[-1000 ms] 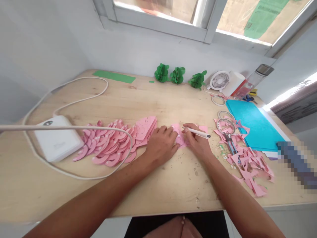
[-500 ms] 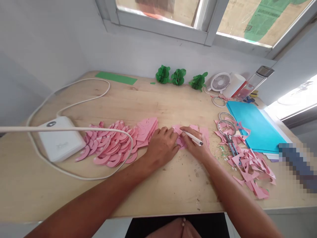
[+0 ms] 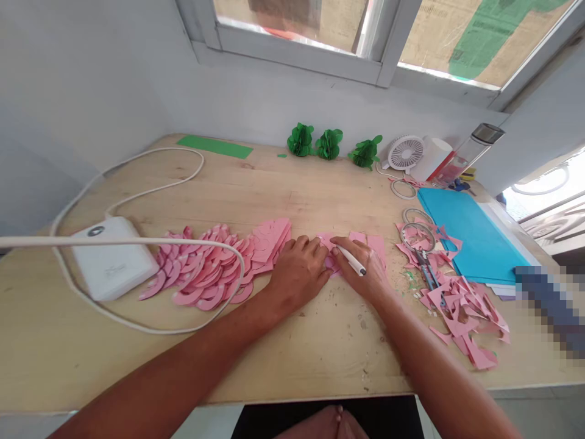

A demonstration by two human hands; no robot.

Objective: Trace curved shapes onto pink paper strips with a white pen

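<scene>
My right hand (image 3: 361, 268) is closed round a white pen (image 3: 351, 258) with a dark end, its tip side down toward pink paper (image 3: 325, 236) on the table. My left hand (image 3: 298, 263) lies palm down beside it, fingers slightly bent and apart, its fingertips on the left edge of that paper. Part of the sheet is hidden beneath both hands. Left of my left hand is a stack of pink paper (image 3: 272, 241) with drawn curved outlines. Further left, a heap of cut pink curved pieces (image 3: 208, 268) overlaps like petals. More pink sheets (image 3: 376, 245) lie behind my right hand.
Scissors (image 3: 427, 268), tape rolls (image 3: 418, 236) and pink scraps (image 3: 470, 311) lie right, near blue sheets (image 3: 470, 235). A power bank (image 3: 114, 259) and its cable (image 3: 146, 330) occupy the left. Green paper shapes (image 3: 329, 144), a fan (image 3: 406, 152) and a bottle (image 3: 470, 152) stand behind.
The pen's rear end has swung slightly left and toward me as my right hand shifts a little. My left hand stays on the paper.
</scene>
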